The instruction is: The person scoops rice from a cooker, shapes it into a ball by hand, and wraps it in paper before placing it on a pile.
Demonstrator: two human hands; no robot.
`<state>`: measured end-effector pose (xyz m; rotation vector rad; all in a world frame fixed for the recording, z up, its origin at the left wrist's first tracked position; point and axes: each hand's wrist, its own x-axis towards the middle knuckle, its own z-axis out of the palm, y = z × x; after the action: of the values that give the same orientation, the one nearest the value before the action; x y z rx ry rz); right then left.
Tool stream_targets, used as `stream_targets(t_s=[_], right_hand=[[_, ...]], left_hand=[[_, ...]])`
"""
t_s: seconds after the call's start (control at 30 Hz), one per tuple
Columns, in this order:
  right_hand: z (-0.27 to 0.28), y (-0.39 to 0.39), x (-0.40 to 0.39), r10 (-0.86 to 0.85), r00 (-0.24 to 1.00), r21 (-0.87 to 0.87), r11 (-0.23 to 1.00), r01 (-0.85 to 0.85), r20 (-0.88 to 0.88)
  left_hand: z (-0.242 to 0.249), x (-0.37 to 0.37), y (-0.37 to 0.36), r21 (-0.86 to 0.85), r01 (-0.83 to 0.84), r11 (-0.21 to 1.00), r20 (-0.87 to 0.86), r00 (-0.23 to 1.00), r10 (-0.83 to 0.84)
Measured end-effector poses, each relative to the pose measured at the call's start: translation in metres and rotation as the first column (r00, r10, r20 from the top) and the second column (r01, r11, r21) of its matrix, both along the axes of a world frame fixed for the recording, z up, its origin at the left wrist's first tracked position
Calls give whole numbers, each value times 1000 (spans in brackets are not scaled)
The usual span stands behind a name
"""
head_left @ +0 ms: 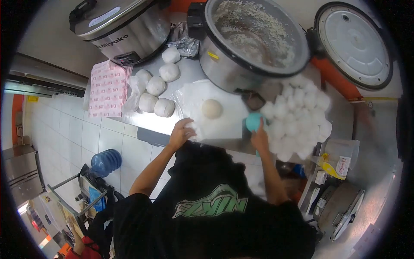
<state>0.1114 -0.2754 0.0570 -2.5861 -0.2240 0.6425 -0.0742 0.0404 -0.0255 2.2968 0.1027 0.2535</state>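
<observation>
Left fingers half-curled on paper, right fingers gripping scoop

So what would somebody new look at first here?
Probably the big open pot at the top, with white bits stuck inside. The heap of white lumps below it, to the right, stands out too, beside the turquoise scoop in the right hand.

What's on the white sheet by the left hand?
A pale round mound, seemingly rice. The left hand is at the white sheet's near-left edge. Whatever's directly beneath mound and fingers is covered.
</observation>
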Motion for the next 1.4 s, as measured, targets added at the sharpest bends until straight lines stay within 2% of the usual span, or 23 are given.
stream_targets(t_s=[0.07, 0.1, 0.17, 0.3, 0.37, 0.4, 0.47, 0.6, 0.7, 0.77, 0.83, 0.87, 0.93, 1.0, 1.07, 1.13, 1.17, 1.2, 1.23, 1.27, 1.3, 1.37, 1.4], right_hand=[[-10, -3, -1, 107, 976, -97, 991, -90, 190], [-2, 2, -6, 172, 929, -164, 979, -124, 327], [22, 26, -19, 308, 763, -297, 942, -158, 569], [-2, 45, -39, 447, 762, -78, 880, -468, 469], [-18, 49, -41, 550, 738, -2, 802, -597, 391], [-20, 49, -41, 549, 729, 15, 795, -606, 410], [-24, 49, -38, 549, 707, 47, 774, -631, 446], [-30, 49, -17, 448, 778, 143, 820, -554, 441], [-33, 47, -12, 398, 777, 235, 797, -556, 488], [-47, 43, -1, 367, 820, 370, 758, -537, 439], [-46, 40, -4, 355, 821, 393, 747, -537, 447], [-46, 36, -9, 350, 822, 404, 741, -536, 449], [-54, 26, -22, 402, 789, 371, 721, -586, 466], [-62, 12, -37, 424, 769, 367, 699, -614, 479], [-67, 9, -54, 422, 763, 399, 669, -627, 490], [-56, 9, -65, 426, 804, 495, 636, -592, 415], [-51, 9, -67, 429, 822, 541, 619, -570, 374], [-49, 10, -66, 345, 928, 591, 723, -357, 139], [-47, 13, -61, 229, 968, 580, 804, -130, -101], [-46, 17, -54, 88, 941, 509, 856, 96, -326], [-46, 24, -47, 26, 917, 534, 820, 208, -398], [-49, 36, -34, -84, 838, 551, 718, 426, -539], [-57, 35, -30, -38, 807, 575, 682, 452, -589]], left_hand=[[2, 4, -5, -17, -43, 999, 4, 999, 43], [6, 6, -6, 51, -33, 998, -8, 999, 33], [9, 9, -7, 78, -28, 997, -28, 999, 31], [24, 13, -9, 169, -1, 986, -28, 1000, 6], [17, 17, -1, 5, 15, 1000, -68, 998, -15], [19, 22, 3, -77, 20, 997, -82, 996, -27], [25, 27, 12, -116, 38, 993, -83, 995, -48], [28, 36, 28, -224, 25, 974, -143, 988, -58], [30, 40, 32, -256, 7, 967, -71, 997, -26], [63, 31, 21, -71, 32, 997, 29, 999, -30], [56, 23, 18, -81, 53, 995, -8, 999, -54], [23, 17, 25, -185, 61, 981, -93, 992, -79], [9, 5, 29, -149, 80, 986, -116, 988, -98], [6, -12, 24, 128, 82, 988, 2, 997, -82], [14, -26, 25, 84, 39, 996, 21, 999, -41], [28, -37, 24, -19, 3, 1000, 15, 1000, -3], [16, -36, 26, -200, -46, 979, 70, 996, 61], [15, -30, 26, -349, -140, 927, 27, 987, 159], [14, -18, 24, -485, -228, 844, -26, 969, 247], [14, -6, 23, -604, -308, 735, -88, 942, 323], [14, 6, 27, -485, -428, 763, -255, 903, 345], [18, 24, 30, -190, -580, 792, -551, 731, 403], [21, 28, 23, -159, -614, 773, -531, 713, 457]])
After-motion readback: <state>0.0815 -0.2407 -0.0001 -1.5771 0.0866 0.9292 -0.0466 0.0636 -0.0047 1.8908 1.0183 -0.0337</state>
